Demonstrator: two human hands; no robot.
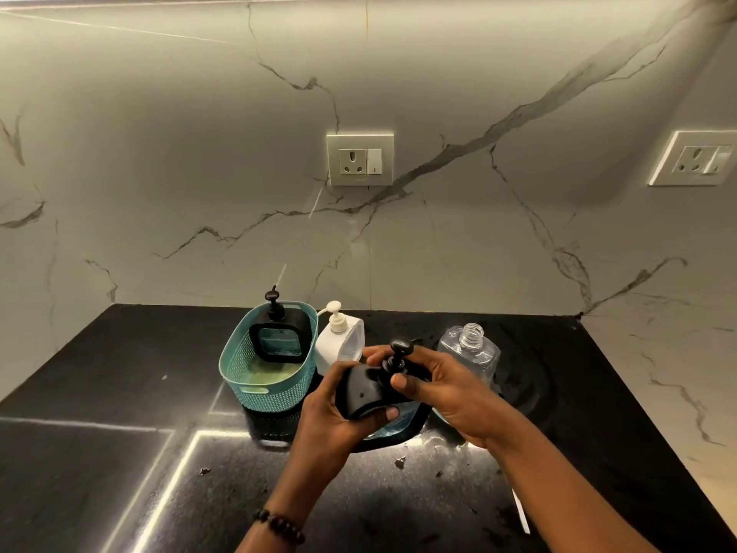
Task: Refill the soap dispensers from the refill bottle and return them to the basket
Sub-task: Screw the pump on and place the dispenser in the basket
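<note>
My left hand (331,409) grips the body of a black soap dispenser (365,395) with blue liquid showing in its window, held tilted above the counter. My right hand (442,387) pinches the black pump collar on top of that dispenser. A second black dispenser (279,339) stands upright in the teal basket (263,389). A white dispenser (339,345) stands on the counter just right of the basket. The clear refill bottle (472,351), cap off, stands behind my right hand.
The black stone counter (119,393) carries small scattered crumbs near the front. A marble wall with two sockets (360,159) rises behind. The counter's right edge (654,413) runs diagonally toward me.
</note>
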